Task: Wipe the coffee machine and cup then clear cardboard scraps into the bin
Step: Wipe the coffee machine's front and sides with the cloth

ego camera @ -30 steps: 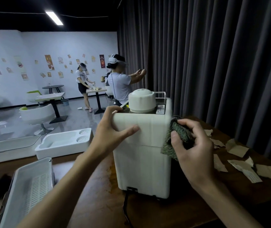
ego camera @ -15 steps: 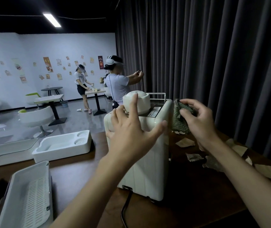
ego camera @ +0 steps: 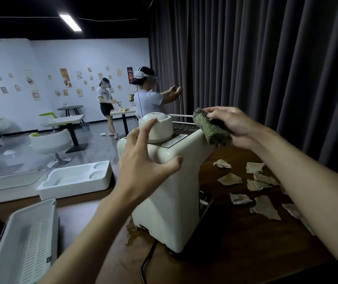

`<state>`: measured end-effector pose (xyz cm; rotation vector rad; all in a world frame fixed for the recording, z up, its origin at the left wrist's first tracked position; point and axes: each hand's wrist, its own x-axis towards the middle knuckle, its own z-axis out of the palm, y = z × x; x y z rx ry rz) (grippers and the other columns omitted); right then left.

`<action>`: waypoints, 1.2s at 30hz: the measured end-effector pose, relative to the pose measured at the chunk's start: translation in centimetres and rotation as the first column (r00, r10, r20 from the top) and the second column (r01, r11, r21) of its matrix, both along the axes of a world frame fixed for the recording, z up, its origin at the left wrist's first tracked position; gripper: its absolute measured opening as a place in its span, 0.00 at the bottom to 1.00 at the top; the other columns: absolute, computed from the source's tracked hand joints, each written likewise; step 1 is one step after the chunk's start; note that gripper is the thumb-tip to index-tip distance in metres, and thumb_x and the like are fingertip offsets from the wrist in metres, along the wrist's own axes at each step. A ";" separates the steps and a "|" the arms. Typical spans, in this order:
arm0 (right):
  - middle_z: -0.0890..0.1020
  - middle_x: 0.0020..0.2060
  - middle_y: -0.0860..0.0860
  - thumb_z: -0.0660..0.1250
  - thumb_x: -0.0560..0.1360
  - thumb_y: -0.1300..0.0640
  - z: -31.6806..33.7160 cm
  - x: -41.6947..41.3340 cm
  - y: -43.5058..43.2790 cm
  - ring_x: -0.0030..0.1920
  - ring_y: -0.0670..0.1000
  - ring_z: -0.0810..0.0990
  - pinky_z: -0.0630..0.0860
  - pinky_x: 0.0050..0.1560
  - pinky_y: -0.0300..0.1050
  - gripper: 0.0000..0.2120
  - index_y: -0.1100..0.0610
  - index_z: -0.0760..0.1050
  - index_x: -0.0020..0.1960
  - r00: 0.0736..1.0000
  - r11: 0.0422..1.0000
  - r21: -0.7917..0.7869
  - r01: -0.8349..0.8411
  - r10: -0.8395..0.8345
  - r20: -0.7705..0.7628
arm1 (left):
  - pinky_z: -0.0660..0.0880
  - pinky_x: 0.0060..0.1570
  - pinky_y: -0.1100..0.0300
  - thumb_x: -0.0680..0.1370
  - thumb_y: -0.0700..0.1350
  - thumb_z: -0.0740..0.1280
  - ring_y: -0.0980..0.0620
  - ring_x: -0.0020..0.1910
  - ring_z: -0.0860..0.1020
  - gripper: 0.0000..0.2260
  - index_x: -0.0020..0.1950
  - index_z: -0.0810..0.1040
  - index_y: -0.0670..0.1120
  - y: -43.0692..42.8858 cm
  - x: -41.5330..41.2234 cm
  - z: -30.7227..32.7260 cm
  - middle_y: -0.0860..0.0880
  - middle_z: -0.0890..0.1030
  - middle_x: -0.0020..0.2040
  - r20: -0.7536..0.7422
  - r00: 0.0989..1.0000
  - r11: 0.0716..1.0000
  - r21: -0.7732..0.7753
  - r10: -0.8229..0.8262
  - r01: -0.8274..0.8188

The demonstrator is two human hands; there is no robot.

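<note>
We count one coffee machine [ego camera: 170,191], one upturned cup [ego camera: 162,130] and one green cloth [ego camera: 211,130]. At least eight cardboard scraps [ego camera: 229,178] show, some only partly. We see two white trays [ego camera: 69,189], two hands, the left hand [ego camera: 143,167] and the right hand [ego camera: 231,124], and two other people [ego camera: 147,99] beyond.

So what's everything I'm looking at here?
coffee machine: one, cream, mid-table
cup: one, white, upside down atop machine
cloth: one, green, on machine's top right edge
cardboard scraps: several, tan, table right of machine
table: one, dark brown
slotted tray: one, white, lower left
moulded tray: one, white, left of machine
curtain: one, dark grey, behind
other people: two, background
left hand: one, fingers spread, near cup
right hand: one, grips cloth
</note>
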<state>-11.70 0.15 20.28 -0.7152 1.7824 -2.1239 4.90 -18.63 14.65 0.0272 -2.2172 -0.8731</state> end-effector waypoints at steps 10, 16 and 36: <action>0.85 0.50 0.58 0.65 0.78 0.63 -1.5 5.5 1.1 0.51 0.52 0.84 0.81 0.47 0.46 0.10 0.59 0.79 0.58 0.995 0.989 -0.128 0.072 -0.081 -0.065 | 0.64 0.69 0.61 0.66 0.54 0.69 0.72 0.72 0.62 0.40 0.77 0.61 0.66 -5.8 0.4 1.9 0.71 0.66 0.72 0.134 0.959 0.969 0.026 -0.249 0.248; 0.85 0.49 0.55 0.67 0.77 0.63 -2.5 7.7 1.4 0.47 0.48 0.85 0.82 0.44 0.43 0.10 0.57 0.81 0.57 0.930 0.960 -0.037 0.279 -0.279 -0.240 | 0.72 0.60 0.68 0.65 0.57 0.63 0.76 0.63 0.64 0.32 0.69 0.67 0.72 -4.4 0.9 1.4 0.58 0.62 0.74 0.117 0.958 0.963 -0.025 -0.263 0.268; 0.74 0.63 0.60 0.69 0.76 0.66 -11.2 8.6 -0.6 0.66 0.54 0.72 0.71 0.67 0.48 0.17 0.65 0.76 0.64 0.294 0.682 -0.220 0.697 -0.552 -0.780 | 0.65 0.52 0.80 0.74 0.58 0.66 0.59 0.68 0.64 0.17 0.61 0.80 0.60 -4.5 0.4 0.3 0.55 0.58 0.77 0.139 0.956 0.965 0.006 -0.260 0.262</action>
